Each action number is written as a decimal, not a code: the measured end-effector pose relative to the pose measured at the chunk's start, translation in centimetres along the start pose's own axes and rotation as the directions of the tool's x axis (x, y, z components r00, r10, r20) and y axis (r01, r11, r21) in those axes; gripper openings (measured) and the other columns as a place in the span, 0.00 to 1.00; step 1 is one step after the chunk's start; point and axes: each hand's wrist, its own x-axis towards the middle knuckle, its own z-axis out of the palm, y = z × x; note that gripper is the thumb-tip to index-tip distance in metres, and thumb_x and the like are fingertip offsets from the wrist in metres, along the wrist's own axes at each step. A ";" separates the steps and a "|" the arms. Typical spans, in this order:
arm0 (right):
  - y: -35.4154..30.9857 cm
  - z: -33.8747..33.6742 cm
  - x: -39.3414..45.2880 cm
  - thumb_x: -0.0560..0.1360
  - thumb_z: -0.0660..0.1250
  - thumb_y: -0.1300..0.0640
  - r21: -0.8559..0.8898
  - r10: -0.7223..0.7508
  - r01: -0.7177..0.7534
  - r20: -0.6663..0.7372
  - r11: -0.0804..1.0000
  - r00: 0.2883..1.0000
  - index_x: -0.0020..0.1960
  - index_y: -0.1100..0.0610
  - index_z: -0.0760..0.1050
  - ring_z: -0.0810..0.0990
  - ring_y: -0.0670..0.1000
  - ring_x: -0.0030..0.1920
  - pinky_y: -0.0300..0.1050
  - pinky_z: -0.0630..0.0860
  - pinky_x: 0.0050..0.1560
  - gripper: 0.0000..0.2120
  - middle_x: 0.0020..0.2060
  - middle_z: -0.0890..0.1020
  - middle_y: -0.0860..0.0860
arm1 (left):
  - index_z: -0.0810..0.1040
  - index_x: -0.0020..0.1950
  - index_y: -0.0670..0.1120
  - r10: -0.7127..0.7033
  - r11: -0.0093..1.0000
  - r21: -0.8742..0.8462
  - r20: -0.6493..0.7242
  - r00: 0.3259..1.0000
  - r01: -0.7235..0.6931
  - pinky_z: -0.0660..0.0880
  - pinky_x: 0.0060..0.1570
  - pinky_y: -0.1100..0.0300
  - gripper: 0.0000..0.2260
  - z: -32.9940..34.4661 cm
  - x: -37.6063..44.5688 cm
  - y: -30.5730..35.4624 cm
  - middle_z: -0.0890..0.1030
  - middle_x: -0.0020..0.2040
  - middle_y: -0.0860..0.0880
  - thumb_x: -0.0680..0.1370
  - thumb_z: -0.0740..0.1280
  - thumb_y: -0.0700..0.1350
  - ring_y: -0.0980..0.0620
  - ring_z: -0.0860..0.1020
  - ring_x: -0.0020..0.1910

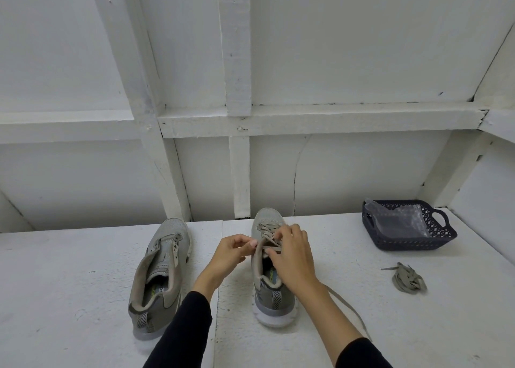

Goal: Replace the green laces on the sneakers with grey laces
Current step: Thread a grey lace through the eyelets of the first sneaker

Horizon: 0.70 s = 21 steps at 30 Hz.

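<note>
Lace (269,235) — part-hidden under right hand (292,256)

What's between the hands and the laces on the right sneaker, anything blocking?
Nothing visible. Both hands are already on the lace of the right sneaker: the left hand pinches it at the eyelets, and the right hand covers the lacing. The left sneaker, bundled lace and basket sit off to the sides.

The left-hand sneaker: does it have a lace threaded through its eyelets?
No, the left-hand sneaker shows bare eyelets and an open tongue.
</note>
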 end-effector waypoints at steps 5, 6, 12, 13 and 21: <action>1.5 0.3 -0.7 0.71 0.72 0.48 0.056 0.216 -0.215 -0.021 0.975 0.976 0.57 0.54 0.66 0.67 0.52 0.56 0.43 0.68 0.54 0.21 0.55 0.69 0.50 | 0.72 0.51 0.40 -0.171 0.867 -0.495 -0.172 0.970 0.065 0.77 0.52 0.54 0.08 -1.2 1.1 1.2 0.82 0.44 0.46 0.84 0.54 0.39 0.49 0.81 0.43; 1.7 0.4 -0.9 0.71 0.72 0.48 0.066 0.247 -0.245 -0.019 0.967 0.969 0.58 0.54 0.66 0.67 0.53 0.56 0.44 0.69 0.54 0.22 0.55 0.70 0.51 | 0.70 0.49 0.40 -0.203 0.779 -0.626 -0.219 0.954 0.022 0.78 0.47 0.56 0.09 -1.5 1.2 1.6 0.78 0.40 0.46 0.84 0.52 0.38 0.52 0.78 0.37; 1.7 0.7 -1.2 0.71 0.72 0.46 0.151 0.351 -0.342 -0.033 0.927 0.936 0.60 0.55 0.64 0.67 0.55 0.59 0.49 0.70 0.55 0.26 0.59 0.69 0.53 | 0.71 0.54 0.52 0.237 0.801 0.591 -0.160 0.958 -0.099 0.66 0.44 0.55 0.07 -2.0 1.3 0.7 0.77 0.44 0.51 0.84 0.55 0.51 0.49 0.74 0.46; 1.7 0.7 -1.3 0.71 0.72 0.46 0.178 0.364 -0.356 -0.013 0.917 0.931 0.60 0.55 0.64 0.68 0.56 0.59 0.49 0.70 0.55 0.26 0.59 0.69 0.54 | 0.75 0.51 0.55 0.209 0.720 0.687 -0.076 0.975 -0.101 0.63 0.50 0.53 0.10 -1.9 1.3 0.5 0.79 0.46 0.54 0.83 0.56 0.56 0.49 0.73 0.51; 2.1 1.0 -1.4 0.74 0.70 0.45 0.259 0.377 -0.386 0.086 0.885 0.922 0.55 0.53 0.65 0.71 0.54 0.57 0.53 0.72 0.56 0.19 0.53 0.73 0.49 | 0.76 0.43 0.45 0.009 0.973 -0.229 -0.150 0.989 -0.044 0.71 0.49 0.58 0.15 -1.1 0.7 0.9 0.83 0.48 0.52 0.83 0.58 0.52 0.51 0.79 0.53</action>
